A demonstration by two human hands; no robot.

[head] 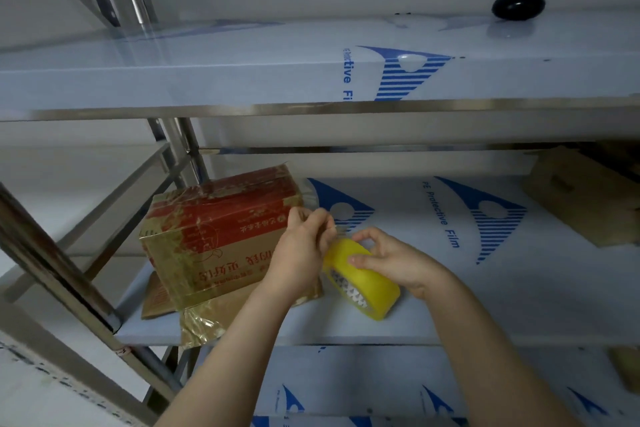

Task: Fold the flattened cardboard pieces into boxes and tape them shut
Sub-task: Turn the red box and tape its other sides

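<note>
A folded red and brown cardboard box [221, 236], glossy with tape, stands on the middle shelf [519, 295] at the left. Just right of it my right hand [391, 262] grips a yellow roll of clear tape [363, 279] resting on the shelf. My left hand [304, 250] is beside the box's right end, its fingertips pinching the loose end of the tape above the roll. A flat cardboard piece [156, 302] lies under the box, and a crinkled strip of tape [204, 322] hangs over the shelf's front edge.
Brown cardboard [581, 194] lies at the shelf's far right. A black rounded object [517, 7] sits on the upper shelf [242, 80]. Steel posts [52, 260] frame the rack on the left. A lower shelf [381, 388] shows beneath.
</note>
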